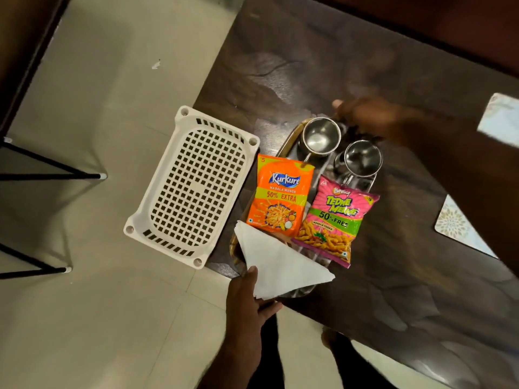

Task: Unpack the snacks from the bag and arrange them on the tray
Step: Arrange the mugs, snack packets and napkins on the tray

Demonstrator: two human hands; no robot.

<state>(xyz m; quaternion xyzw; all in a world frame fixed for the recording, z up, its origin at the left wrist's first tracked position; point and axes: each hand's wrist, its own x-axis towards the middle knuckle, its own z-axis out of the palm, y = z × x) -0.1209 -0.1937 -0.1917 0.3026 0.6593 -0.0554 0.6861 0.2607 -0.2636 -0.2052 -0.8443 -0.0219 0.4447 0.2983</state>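
The left hand (247, 299) reaches in from the bottom edge, forearm running up the frame, thumb on top of a stack of white napkins (278, 265) and fingers curled under the near end of the tray (292, 134), so it pinches napkins and tray rim together. The right hand (368, 116) comes across from the right, blurred, at the tray's far end by the cups; whether it is spread or gripping the rim I cannot tell.

The steel tray sits on the dark counter (365, 66) near its corner. On it lie two snack packets side by side: an orange packet (280, 192) on the left and a pink packet (334, 217) on the right, both face up. Beyond them stand two steel cups (321, 134), upright. One white basket (193, 183) hangs over the counter's edge, just left of the tray.
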